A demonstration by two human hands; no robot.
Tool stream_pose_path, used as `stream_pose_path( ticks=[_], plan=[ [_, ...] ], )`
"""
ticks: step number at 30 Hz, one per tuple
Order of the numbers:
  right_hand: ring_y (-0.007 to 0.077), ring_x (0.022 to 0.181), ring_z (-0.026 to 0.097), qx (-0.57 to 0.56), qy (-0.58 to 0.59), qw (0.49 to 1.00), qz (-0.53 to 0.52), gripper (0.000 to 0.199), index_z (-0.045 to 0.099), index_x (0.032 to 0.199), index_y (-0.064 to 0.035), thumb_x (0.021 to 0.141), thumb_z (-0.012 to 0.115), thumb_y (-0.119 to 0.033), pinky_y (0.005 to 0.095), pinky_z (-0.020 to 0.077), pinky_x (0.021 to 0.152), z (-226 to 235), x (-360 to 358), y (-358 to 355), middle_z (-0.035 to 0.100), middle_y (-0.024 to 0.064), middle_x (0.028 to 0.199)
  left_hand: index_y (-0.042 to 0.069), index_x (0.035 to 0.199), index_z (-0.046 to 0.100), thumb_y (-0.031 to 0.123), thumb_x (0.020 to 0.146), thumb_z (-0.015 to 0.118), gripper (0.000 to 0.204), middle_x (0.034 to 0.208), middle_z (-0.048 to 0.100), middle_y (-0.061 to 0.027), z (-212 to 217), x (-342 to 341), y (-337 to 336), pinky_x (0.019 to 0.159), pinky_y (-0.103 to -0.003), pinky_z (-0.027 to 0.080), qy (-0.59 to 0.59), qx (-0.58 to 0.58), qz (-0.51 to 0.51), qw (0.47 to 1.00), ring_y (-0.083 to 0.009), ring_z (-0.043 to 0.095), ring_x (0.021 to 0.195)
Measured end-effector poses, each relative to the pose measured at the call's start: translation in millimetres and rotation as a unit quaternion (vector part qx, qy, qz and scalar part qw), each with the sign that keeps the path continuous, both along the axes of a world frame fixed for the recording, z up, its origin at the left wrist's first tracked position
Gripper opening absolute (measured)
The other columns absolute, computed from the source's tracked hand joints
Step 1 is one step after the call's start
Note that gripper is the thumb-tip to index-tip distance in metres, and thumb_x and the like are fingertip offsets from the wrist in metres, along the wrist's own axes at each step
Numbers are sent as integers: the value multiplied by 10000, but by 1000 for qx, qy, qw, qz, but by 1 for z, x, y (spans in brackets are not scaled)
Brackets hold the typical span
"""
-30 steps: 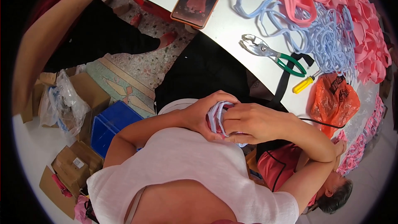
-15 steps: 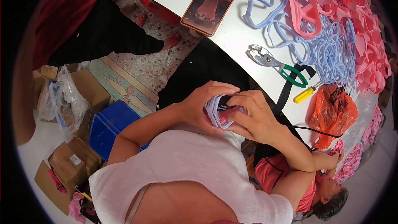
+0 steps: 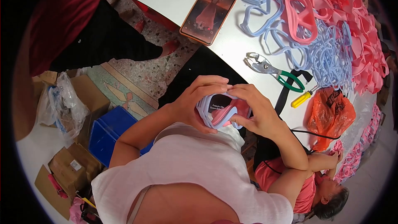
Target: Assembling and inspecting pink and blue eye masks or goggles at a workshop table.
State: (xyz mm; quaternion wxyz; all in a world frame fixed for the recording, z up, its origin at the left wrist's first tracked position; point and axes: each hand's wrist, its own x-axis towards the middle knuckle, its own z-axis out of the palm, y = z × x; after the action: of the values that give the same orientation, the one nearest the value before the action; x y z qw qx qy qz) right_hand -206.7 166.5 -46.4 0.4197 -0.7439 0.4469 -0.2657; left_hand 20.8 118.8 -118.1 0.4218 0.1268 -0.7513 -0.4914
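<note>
Between my two hands is a diving mask point(image 3: 227, 116) with a pale blue frame, a pink soft skirt and a dark lens bearing a film with print. My left hand point(image 3: 197, 104) wraps round its left side, fingers over the top edge. On the other side my right hand point(image 3: 258, 108) grips the rim, its thumb pressed at the lower edge near the skirt. The mask is held above my lap, its inner side facing up. Part of the frame is hidden by my fingers.
On the white table point(image 3: 232, 43) lie a phone point(image 3: 210, 13), green-handled pliers point(image 3: 275, 72), a yellow screwdriver point(image 3: 301, 99), an orange plastic bag point(image 3: 331, 114), pale blue frames point(image 3: 327, 58) and piled pink skirts point(image 3: 367, 54). Someone in pink point(image 3: 286, 178) sits at right. A blue bin point(image 3: 108, 130) stands left.
The mask has turned and opened out to view, showing more of its lens and pink skirt. My right fingers have moved from inside it to its outer rim.
</note>
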Motion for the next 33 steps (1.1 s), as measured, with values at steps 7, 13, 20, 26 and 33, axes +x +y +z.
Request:
stream_pose_path(
  ticks=[7,13,20,26,33],
  plan=[
    [292,974,612,-74,40,995,-47,511,608,1174,-75,698,792,-66,366,533,765,6,4,-1,572,140,1176,47,1460,343,492,551,914,1162,1503,318,-165,-7,10,-7,1124,-452,336,-31,98,-10,995,-328,331,1400],
    [336,1002,630,-77,78,994,-29,472,628,1164,-67,720,789,-65,371,540,810,14,3,-6,579,171,1187,65,1512,274,439,824,760,921,1378,510,-103,-12,14,18,1112,-440,372,194,694,-165,673,-238,517,1267],
    [347,1017,623,-48,110,993,-6,440,611,1116,-61,709,776,-39,402,538,828,2,4,-6,545,178,1228,53,1507,283,221,828,760,848,1280,551,-71,-12,9,25,1053,-389,426,197,708,-106,669,-175,576,1122],
    [346,1116,550,30,56,998,-17,633,524,1251,-113,682,801,-89,410,474,900,-17,9,3,493,167,1320,40,1481,317,134,817,747,797,1300,524,-56,-16,15,39,1072,-357,391,138,754,-63,639,-164,541,1166],
    [320,1212,472,-41,48,992,109,647,580,1238,-151,642,831,-180,421,424,943,-28,21,-9,475,121,1355,47,1403,399,149,817,745,688,1253,554,-47,-23,22,46,1038,-342,398,111,768,-88,625,-159,541,1171]
  ],
)
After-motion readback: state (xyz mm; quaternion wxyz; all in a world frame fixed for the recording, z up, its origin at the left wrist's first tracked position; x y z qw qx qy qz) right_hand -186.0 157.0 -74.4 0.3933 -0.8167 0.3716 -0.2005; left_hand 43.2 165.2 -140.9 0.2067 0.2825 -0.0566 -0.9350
